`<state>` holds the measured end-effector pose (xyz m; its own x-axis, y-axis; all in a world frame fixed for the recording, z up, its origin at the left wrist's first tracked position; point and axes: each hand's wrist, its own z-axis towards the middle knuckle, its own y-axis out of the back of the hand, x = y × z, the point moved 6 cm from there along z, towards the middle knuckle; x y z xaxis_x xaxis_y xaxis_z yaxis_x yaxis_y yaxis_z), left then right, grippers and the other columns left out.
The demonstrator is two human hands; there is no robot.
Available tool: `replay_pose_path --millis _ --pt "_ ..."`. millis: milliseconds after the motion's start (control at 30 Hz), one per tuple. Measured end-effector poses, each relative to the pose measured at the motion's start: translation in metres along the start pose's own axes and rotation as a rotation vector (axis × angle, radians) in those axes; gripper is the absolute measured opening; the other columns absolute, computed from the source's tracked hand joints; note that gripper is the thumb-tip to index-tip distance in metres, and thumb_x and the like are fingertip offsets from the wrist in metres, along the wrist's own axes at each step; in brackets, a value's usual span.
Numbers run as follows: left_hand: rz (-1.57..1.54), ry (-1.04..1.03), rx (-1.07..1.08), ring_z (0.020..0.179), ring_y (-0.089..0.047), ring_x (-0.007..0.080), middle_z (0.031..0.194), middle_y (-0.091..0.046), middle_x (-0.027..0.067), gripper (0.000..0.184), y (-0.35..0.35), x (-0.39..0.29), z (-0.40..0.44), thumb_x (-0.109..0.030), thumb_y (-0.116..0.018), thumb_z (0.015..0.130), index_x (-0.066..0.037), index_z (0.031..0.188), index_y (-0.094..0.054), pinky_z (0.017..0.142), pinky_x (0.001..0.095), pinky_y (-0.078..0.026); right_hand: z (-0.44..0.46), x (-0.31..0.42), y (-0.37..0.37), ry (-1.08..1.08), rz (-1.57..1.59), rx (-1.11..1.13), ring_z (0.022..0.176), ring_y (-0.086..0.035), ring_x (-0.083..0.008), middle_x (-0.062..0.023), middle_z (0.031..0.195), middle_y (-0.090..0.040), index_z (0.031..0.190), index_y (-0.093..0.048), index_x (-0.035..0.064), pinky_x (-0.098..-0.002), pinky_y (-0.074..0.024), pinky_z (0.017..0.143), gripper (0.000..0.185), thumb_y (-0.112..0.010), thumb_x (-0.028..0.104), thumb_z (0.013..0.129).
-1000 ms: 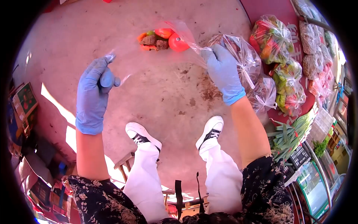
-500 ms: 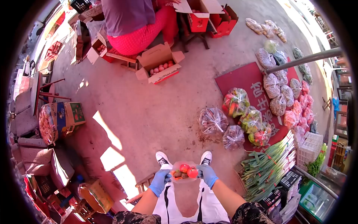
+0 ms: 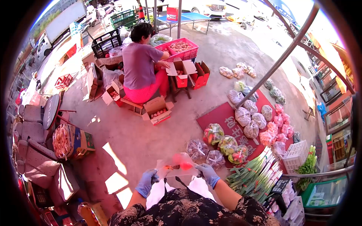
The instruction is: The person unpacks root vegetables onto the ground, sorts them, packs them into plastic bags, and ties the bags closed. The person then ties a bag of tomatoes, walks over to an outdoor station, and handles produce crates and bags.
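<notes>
Between my gloved hands a clear plastic bag [image 3: 174,172] is stretched, blurred, with red and orange vegetables and some brown pieces inside. My left hand [image 3: 148,182] grips the bag's left side, its fingers closed. On the right side, my right hand [image 3: 207,174] pinches the bag's edge. Both hands wear blue gloves and are in front of my lap. Tied bags of mixed vegetables [image 3: 227,144] lie on the ground ahead and to the right, near a purplish tied bag [image 3: 197,149].
A person [image 3: 141,64] sits ahead beside open cartons [image 3: 157,110] and a pink crate [image 3: 181,48]. Leeks [image 3: 254,175] lie at the right by a red mat [image 3: 215,115] with many bags. A metal pole [image 3: 283,52] slants across the right; chairs [image 3: 34,132] stand left.
The view has tilted up and widened, bringing the seated person and street into sight. The bag has stayed between both hands, now lower in the view and more blurred.
</notes>
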<state>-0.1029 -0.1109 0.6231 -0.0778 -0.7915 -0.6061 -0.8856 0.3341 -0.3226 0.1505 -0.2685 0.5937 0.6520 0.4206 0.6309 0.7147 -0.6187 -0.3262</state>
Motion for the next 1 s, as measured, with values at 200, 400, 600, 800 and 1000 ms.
replay_pose_path --millis 200,400,600,800,1000 --pt "-0.275 -0.141 0.211 0.054 -0.049 0.0123 0.063 -0.051 0.0013 0.016 -0.055 -0.034 -0.026 -0.015 -0.052 0.086 -0.001 0.091 -0.057 0.061 0.0313 -0.049 -0.038 0.082 0.003 0.312 -0.001 -0.012 0.050 -0.049 -0.0114 -0.0026 0.062 -0.051 0.085 -0.053 0.0013 -0.0243 -0.0421 0.047 0.010 -0.055 0.011 0.087" --pt "-0.477 -0.111 0.234 0.051 -0.047 0.0124 0.061 -0.047 -0.0011 0.011 -0.078 -0.033 -0.030 -0.010 -0.050 0.085 -0.003 0.080 -0.056 0.060 0.0314 -0.047 -0.053 0.099 0.023 0.419 -0.096 -0.051 0.046 -0.049 -0.0122 -0.0028 0.056 -0.050 0.079 -0.053 0.0032 -0.0246 -0.0418 0.045 0.008 -0.054 0.008 0.085" --pt "-0.593 -0.035 0.315 0.052 -0.046 0.0127 0.062 -0.046 -0.0007 0.012 -0.088 -0.009 -0.026 -0.011 -0.046 0.087 -0.004 0.081 -0.054 0.064 0.0337 -0.046 -0.042 0.086 0.039 0.222 0.003 -0.168 0.043 -0.049 -0.0165 -0.0032 0.053 -0.048 0.074 -0.052 0.0033 -0.0315 -0.0479 0.048 0.012 -0.051 0.009 0.084" --pt "-0.726 -0.114 0.310 0.059 -0.052 0.0171 0.069 -0.053 0.0071 0.016 -0.067 -0.002 -0.017 -0.008 -0.043 0.086 0.003 0.084 -0.053 0.069 0.0351 -0.048 -0.005 0.048 0.008 -0.364 0.323 0.091 0.080 -0.057 -0.0351 -0.0215 0.095 -0.055 0.102 -0.044 -0.0087 -0.0493 -0.0485 0.084 0.025 -0.041 0.003 0.080" --pt "-1.003 -0.123 0.141 0.087 -0.059 0.0309 0.108 -0.057 0.0211 0.034 -0.025 -0.024 -0.040 -0.005 -0.030 0.084 0.014 0.109 -0.046 0.086 0.0429 -0.047 0.017 0.018 -0.086 -0.774 0.073 0.444 0.076 -0.061 -0.0269 -0.0158 0.089 -0.060 0.119 -0.042 -0.0071 -0.0445 -0.0515 0.081 0.037 -0.037 0.007 0.086"
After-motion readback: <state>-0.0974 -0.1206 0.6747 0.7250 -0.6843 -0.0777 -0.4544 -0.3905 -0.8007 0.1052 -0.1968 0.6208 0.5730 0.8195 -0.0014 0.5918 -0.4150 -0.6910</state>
